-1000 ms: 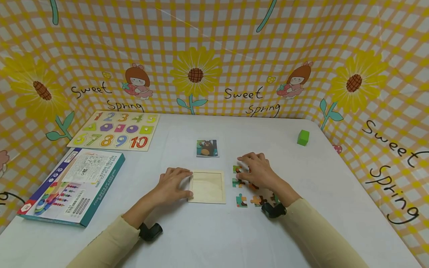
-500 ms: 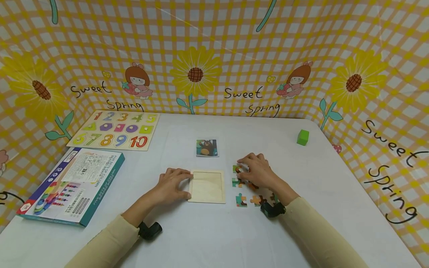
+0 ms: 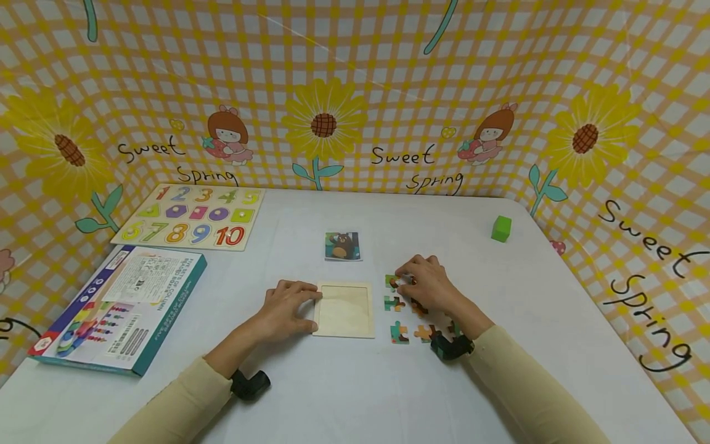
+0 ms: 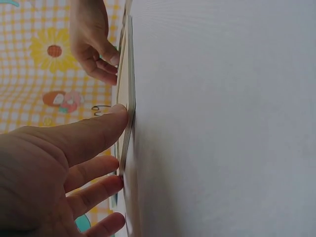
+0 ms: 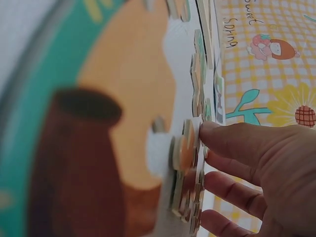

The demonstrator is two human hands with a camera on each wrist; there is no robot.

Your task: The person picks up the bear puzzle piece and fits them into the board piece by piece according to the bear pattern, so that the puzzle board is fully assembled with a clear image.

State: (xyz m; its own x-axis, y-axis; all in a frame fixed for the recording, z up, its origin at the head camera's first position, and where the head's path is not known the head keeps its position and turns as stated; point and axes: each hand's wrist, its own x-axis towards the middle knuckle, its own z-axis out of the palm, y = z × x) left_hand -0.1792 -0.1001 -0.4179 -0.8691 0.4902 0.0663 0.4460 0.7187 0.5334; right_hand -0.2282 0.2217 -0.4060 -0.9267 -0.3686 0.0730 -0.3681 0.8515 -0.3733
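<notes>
A shallow wooden puzzle tray (image 3: 345, 310) lies flat on the white table. My left hand (image 3: 284, 311) is at its left side, thumb near the front corner and index fingertip farther up the same edge. In the left wrist view the thumb (image 4: 94, 134) touches the tray's rim, with the other fingers spread beneath. Over loose jigsaw pieces at the tray's right is my right hand (image 3: 429, 283), its thumb and index finger apart at the upper pieces. Nearest to these fingertips is a green-and-brown jigsaw piece (image 3: 391, 282). The palm hides some pieces.
A small bear picture card (image 3: 342, 246) lies beyond the tray. Toward the left are a number-and-shape board (image 3: 191, 216) and a flat toy box (image 3: 122, 308). A green block (image 3: 501, 229) sits at the far right. Patterned cloth (image 3: 377, 80) encloses the table's back and sides.
My right thumb and index finger have drawn slightly closer together and shifted a little right over the pieces. The left hand stays almost still by the tray.
</notes>
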